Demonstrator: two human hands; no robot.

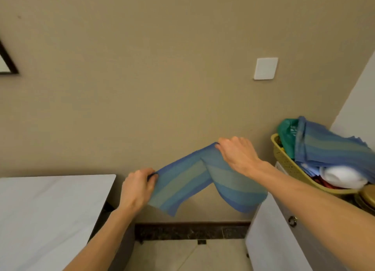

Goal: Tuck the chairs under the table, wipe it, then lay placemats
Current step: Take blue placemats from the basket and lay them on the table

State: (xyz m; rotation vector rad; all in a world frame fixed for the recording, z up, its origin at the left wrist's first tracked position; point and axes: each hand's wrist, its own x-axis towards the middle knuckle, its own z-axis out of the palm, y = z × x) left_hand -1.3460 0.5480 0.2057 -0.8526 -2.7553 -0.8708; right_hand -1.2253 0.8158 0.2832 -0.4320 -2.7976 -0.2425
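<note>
Two hands on one placemat right now, so I'd say we're into the last step, laying the mats. Using the table (50, 206) as the reference: it's a pale top at lower left with nothing showing on the visible part. Off to its right stands a white cabinet (269, 240), and on that a yellow basket (284, 159) with more blue striped cloth heaped in it. Between table and cabinet, in mid-air over the floor gap, hangs the placemat (182, 185), blue-green striped and partly folded over itself. The left hand (138, 187) pinches its near end, the right hand (237, 155) grips the far end. Next move probably needs shaking it flat, then swinging it left onto the table.
</note>
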